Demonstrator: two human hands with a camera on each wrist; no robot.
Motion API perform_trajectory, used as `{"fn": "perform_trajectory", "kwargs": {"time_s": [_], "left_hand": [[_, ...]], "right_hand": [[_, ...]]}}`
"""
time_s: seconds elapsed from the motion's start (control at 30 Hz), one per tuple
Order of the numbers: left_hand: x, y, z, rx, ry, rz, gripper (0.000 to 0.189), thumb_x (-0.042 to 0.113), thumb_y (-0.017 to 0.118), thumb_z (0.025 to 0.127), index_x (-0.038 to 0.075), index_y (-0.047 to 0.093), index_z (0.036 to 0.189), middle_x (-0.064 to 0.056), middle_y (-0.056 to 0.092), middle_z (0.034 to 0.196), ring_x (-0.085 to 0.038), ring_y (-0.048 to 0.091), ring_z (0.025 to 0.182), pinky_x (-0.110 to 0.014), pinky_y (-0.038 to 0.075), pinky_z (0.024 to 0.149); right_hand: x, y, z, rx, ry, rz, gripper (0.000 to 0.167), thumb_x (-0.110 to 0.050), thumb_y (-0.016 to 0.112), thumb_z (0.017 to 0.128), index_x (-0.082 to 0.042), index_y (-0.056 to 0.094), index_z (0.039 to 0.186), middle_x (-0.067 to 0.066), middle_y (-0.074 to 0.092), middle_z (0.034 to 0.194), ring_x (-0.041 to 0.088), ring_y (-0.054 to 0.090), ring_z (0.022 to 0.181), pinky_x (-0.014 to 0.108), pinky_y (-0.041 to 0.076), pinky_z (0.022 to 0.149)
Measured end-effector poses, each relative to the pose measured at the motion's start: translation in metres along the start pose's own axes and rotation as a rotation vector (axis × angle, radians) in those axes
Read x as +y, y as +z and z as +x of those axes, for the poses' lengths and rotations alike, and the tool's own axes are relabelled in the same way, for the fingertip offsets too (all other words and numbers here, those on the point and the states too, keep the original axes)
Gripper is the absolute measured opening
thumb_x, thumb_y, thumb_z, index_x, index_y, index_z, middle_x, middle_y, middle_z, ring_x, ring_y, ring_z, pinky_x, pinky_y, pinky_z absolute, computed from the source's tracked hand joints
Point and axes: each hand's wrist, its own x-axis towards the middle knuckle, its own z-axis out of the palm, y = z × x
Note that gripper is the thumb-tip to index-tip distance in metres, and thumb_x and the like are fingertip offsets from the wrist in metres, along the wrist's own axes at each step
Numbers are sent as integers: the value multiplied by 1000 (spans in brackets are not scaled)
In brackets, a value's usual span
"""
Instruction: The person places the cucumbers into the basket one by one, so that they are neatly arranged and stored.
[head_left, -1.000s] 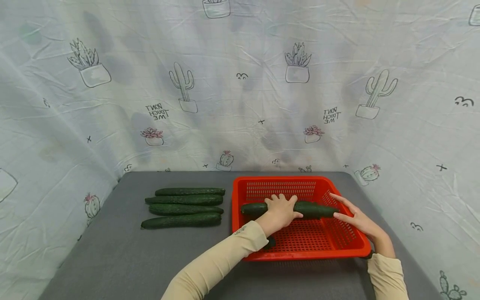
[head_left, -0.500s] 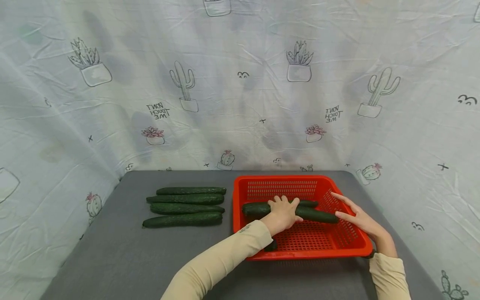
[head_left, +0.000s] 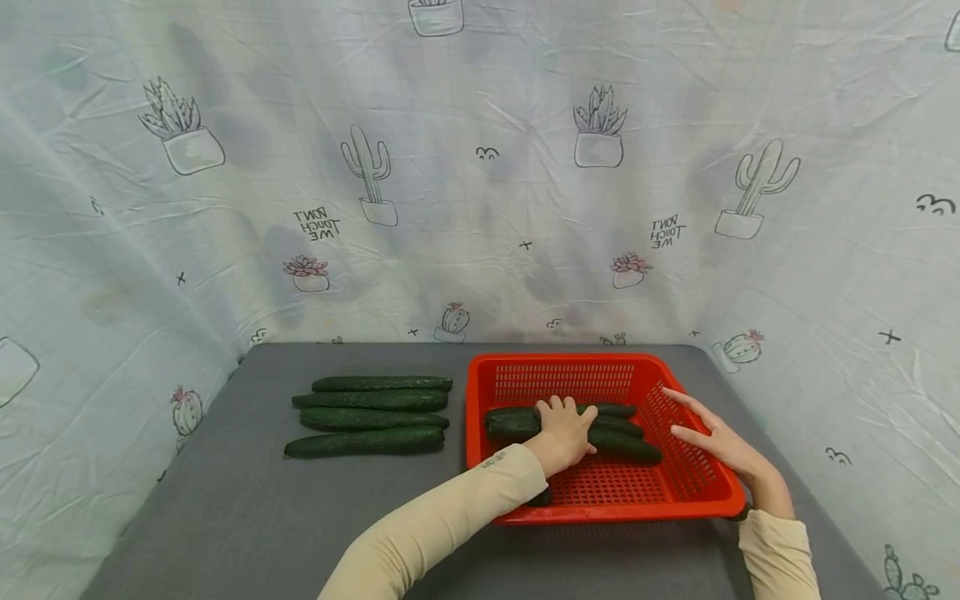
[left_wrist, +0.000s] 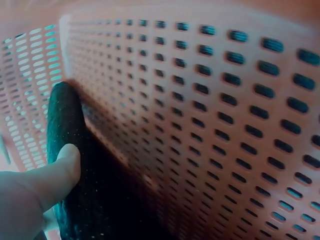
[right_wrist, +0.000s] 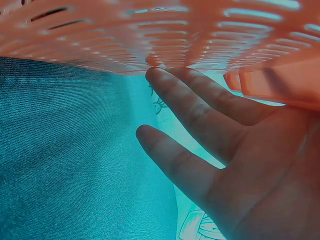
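Observation:
My left hand (head_left: 562,433) reaches into a red plastic basket (head_left: 622,510) and grips a dark green cucumber (head_left: 630,448). More cucumbers (head_left: 618,411) lie side by side just behind it, partly hidden by the hand. In the left wrist view the thumb (left_wrist: 67,162) presses along the held cucumber (left_wrist: 70,120), near the slotted basket wall (left_wrist: 210,100). My right hand (head_left: 723,446) rests over the basket's right rim with two digits extended inward. The right wrist view shows its other fingers (right_wrist: 195,110) straight and spread outside, fingertips at the basket wall (right_wrist: 165,40).
Several cucumbers (head_left: 367,419) lie in a row on the grey tabletop (head_left: 247,517), left of the basket. A pale curtain (head_left: 480,208) printed with cactus drawings hangs behind the table and along both sides.
The held cucumber's right end has swung toward the front of the basket and away from the right hand, uncovering cucumbers behind it. My right hand stays at the rim.

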Motion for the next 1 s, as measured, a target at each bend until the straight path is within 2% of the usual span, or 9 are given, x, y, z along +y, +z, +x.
{"fn": "perform_trajectory", "kwargs": {"time_s": [0.2, 0.5, 0.7, 0.8, 0.93, 1.0], "left_hand": [[2, 2, 0, 8, 10, 48, 48, 62, 47, 84, 40, 35, 126, 1, 47, 114, -23, 47, 108, -38, 39, 89], [0, 2, -1, 35, 1, 80, 52, 67, 51, 79, 34, 37, 116, 1, 47, 106, -20, 45, 97, -34, 38, 85], [-4, -2, -1, 50, 13, 86, 56, 66, 55, 77, 35, 37, 121, 1, 45, 111, -19, 42, 102, -35, 37, 89], [-6, -4, -2, 59, 26, 89, 57, 65, 56, 78, 35, 38, 122, 1, 44, 114, -19, 41, 104, -36, 36, 92], [-7, -6, -3, 68, 35, 85, 57, 62, 60, 77, 34, 39, 122, 1, 44, 116, -20, 41, 108, -38, 36, 93], [-8, -8, -4, 74, 35, 82, 57, 61, 62, 77, 34, 40, 122, 0, 44, 117, -20, 41, 109, -39, 36, 93]], "right_hand": [[1, 0, 0, 8, 34, -23, 59, -15, 51, 95, -19, 25, 147, 16, 22, 150, -15, 22, 120, 61, 29, 94], [0, 0, -1, 3, 46, -50, 58, -19, 50, 95, -19, 24, 147, 17, 24, 149, -10, 28, 119, 49, 38, 92], [-2, 1, -1, 7, 37, -24, 58, -18, 51, 95, -20, 24, 147, 16, 22, 150, -8, 25, 122, 60, 31, 93], [-3, 1, -1, 10, 39, -23, 58, -17, 51, 95, -19, 25, 147, 16, 22, 150, 3, 26, 127, 64, 29, 93], [-2, 1, -1, 10, 41, -21, 58, -17, 51, 95, -19, 25, 147, 16, 21, 150, 26, 23, 131, 66, 26, 93], [-1, 1, 0, 9, 41, -20, 58, -17, 51, 95, -19, 25, 147, 17, 21, 150, 28, 22, 132, 67, 25, 92]]}}
